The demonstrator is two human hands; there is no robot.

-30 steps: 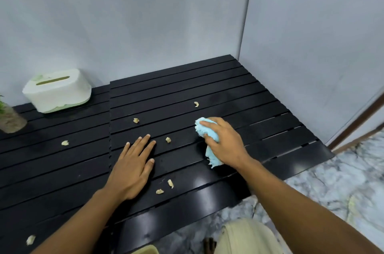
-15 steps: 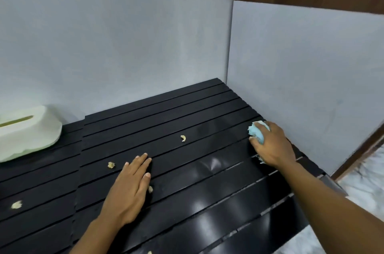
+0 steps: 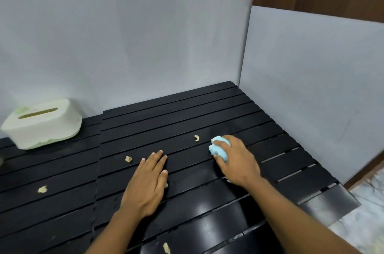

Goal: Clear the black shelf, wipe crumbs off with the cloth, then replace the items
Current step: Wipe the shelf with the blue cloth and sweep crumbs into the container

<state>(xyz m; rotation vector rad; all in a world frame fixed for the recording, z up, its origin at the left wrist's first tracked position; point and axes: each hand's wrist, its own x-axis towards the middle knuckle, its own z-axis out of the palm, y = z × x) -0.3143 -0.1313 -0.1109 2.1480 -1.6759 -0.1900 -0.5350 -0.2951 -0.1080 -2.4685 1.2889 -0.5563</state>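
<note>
The black slatted shelf (image 3: 187, 116) fills the lower half of the view. My right hand (image 3: 239, 162) presses a bunched light-blue cloth (image 3: 219, 147) onto the slats right of centre. My left hand (image 3: 147, 181) lies flat on the shelf, fingers together, holding nothing. Pale crumbs are scattered on the slats: one curled crumb (image 3: 196, 138) just left of the cloth, one (image 3: 128, 159) left of my left fingertips, one (image 3: 42, 189) far left, one (image 3: 166, 248) at the bottom edge. A small crumb (image 3: 166, 185) peeks out beside my left thumb.
A white tissue box (image 3: 42, 123) with a green base stands at the shelf's back left against the grey wall. A grey panel (image 3: 311, 87) closes off the right side. Marble floor (image 3: 365, 212) shows past the shelf's right front corner.
My right hand slid the cloth out to the right side of the shelf, then back left toward the curled crumb. My left hand stayed flat in place. The camera view tilted up.
</note>
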